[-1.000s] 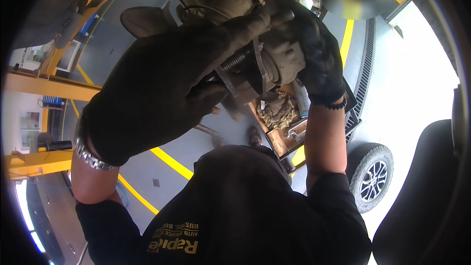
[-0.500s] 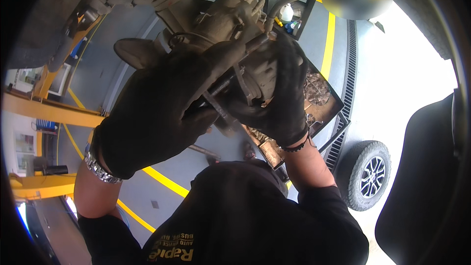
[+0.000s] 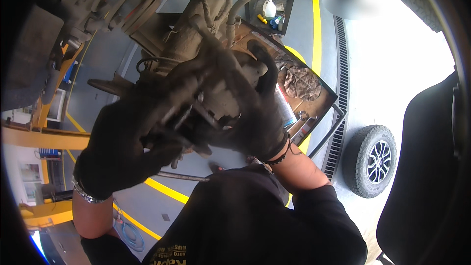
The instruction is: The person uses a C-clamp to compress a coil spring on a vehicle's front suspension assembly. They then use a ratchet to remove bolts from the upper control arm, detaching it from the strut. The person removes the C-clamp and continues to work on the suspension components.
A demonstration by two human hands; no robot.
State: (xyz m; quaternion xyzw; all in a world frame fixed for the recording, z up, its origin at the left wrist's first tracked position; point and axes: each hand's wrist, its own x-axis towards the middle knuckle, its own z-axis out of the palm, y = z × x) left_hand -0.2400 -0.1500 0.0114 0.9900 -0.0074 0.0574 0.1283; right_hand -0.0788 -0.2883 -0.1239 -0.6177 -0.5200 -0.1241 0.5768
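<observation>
A dusty metal casting, which looks like a brake caliper (image 3: 222,99), sits between my hands at the end of a dirt-covered axle tube (image 3: 185,37). My left hand (image 3: 130,130), in a black glove, is closed round its left side; the fingers are partly blurred. My right hand (image 3: 257,118), also gloved, cups the right side, with one finger curving up beyond the casting. Dark metal edges show between the two palms. The gloves hide where the fingers meet the metal.
Below stands a tray cart (image 3: 324,91) holding a spray can (image 3: 286,105), wrenches (image 3: 305,120) and a dirty round part (image 3: 302,83). A wheel (image 3: 373,162) lies on the floor at right. Coil spring (image 3: 110,0) and hose (image 3: 240,7) hang overhead; yellow lift arms (image 3: 54,139) are at left.
Both hands have shifted left and slightly down in the view, and the right-hand fingers have spread more. More of the tray, with the spray can and wrenches, now shows.
</observation>
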